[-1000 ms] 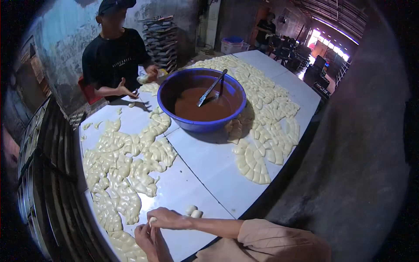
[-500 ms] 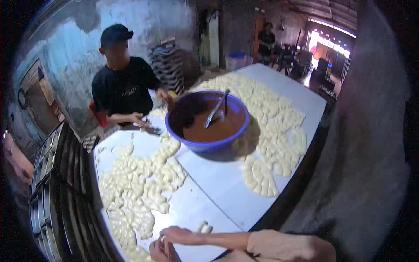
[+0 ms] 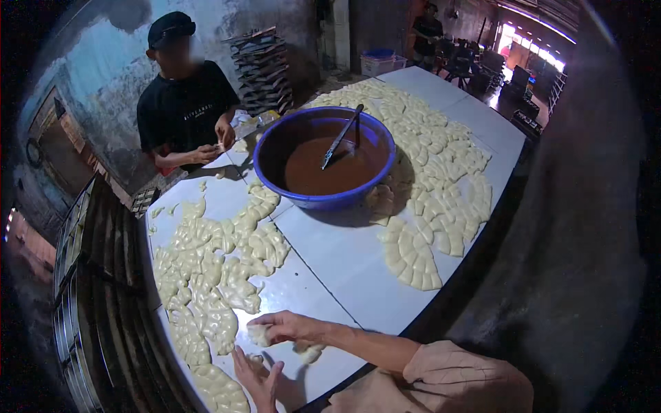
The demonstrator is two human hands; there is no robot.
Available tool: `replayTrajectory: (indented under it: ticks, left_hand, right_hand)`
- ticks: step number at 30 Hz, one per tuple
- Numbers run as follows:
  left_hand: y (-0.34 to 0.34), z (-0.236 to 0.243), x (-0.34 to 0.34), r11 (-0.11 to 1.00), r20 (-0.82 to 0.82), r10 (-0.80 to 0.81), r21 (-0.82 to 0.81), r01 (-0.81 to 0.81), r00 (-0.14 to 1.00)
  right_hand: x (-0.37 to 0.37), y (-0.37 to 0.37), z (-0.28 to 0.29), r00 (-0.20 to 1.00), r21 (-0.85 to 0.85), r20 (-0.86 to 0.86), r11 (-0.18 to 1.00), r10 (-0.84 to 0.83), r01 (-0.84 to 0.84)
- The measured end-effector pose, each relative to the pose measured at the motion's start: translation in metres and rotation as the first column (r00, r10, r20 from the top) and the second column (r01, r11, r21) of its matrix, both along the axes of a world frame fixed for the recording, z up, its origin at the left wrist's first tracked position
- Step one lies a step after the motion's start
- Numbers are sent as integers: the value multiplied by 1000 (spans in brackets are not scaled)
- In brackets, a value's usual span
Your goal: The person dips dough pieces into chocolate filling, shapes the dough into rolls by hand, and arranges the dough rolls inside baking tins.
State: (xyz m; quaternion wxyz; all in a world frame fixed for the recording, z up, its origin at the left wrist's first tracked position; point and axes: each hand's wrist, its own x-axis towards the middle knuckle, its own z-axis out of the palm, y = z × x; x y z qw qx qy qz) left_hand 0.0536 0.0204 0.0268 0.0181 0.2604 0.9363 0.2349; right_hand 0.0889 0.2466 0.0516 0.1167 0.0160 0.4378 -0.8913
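At the near edge of the white table [image 3: 317, 292], my right hand [image 3: 289, 326] has its fingers closed on a pale piece of dough [image 3: 259, 335]. Just below it, my left hand [image 3: 255, 378] is open, thumb and fingers apart, with another bit of dough [image 3: 255, 359] beside its fingers; whether they touch is unclear. A further dough lump [image 3: 308, 352] lies under my right wrist. To the left spreads a mass of flattened pale dough pieces [image 3: 206, 275], lying edge to edge. More dough pieces [image 3: 437, 165] cover the table's right side.
A blue basin [image 3: 279, 193] of brown filling stands mid-table, a metal-bladed utensil [image 3: 339, 141] leaning in it. Across the table a co-worker [image 3: 186, 103] in black handles something small. Stacked dark trays [image 3: 113, 289] line the left edge. Another person [image 3: 425, 34] stands far back.
My hands have moved apart; the left has opened and the right now holds dough lower over the table. The co-worker's hands have come together. The whole view has shifted slightly.
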Motion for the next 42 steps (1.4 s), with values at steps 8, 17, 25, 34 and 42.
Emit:
replayTrajectory:
  ticks: [8, 17, 25, 34, 42]
  left_hand:
    - [83, 42, 18, 645, 589, -231, 689, -331, 774]
    - [180, 64, 34, 491, 160, -174, 869, -55, 972]
    - [262, 42, 59, 213, 193, -409, 971, -113, 892]
    - [237, 35, 43, 619, 583, -424, 745, -248, 693]
    - [204, 32, 38, 699, 690, -335, 639, -321, 641]
  right_hand:
    - [27, 11, -27, 972, 456, -38, 862, -230, 222]
    - [61, 72, 37, 804, 533, -273, 613, -528, 583]
    - [74, 122, 63, 938, -299, -12, 897, -346, 327]
    - [-5, 321, 107, 892, 782, -212, 478, -400, 400]
    - [-54, 365, 55, 938, 932, 340, -157, 70, -327]
